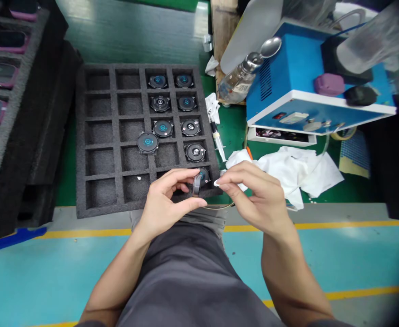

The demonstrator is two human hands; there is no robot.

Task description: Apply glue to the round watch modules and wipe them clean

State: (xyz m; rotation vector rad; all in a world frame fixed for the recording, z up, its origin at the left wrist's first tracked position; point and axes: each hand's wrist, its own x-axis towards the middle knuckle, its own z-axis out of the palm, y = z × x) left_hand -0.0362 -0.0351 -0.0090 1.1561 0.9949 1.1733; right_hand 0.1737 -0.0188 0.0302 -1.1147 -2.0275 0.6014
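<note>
Black disc (196,185) pinched, L hand (165,204); R hand (253,195) half-open on white cloth (288,172).

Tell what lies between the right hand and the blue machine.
A crumpled white cloth lies between the right hand and the blue machine, in the head view.

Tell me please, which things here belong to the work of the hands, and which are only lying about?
In the work: left hand pinching a small dark curved piece; right hand at a crumpled white cloth; black foam grid tray holding round black discs with blue centres.

Lying about: clear syringe; glass bottle; steel spoon; blue metal machine.
</note>
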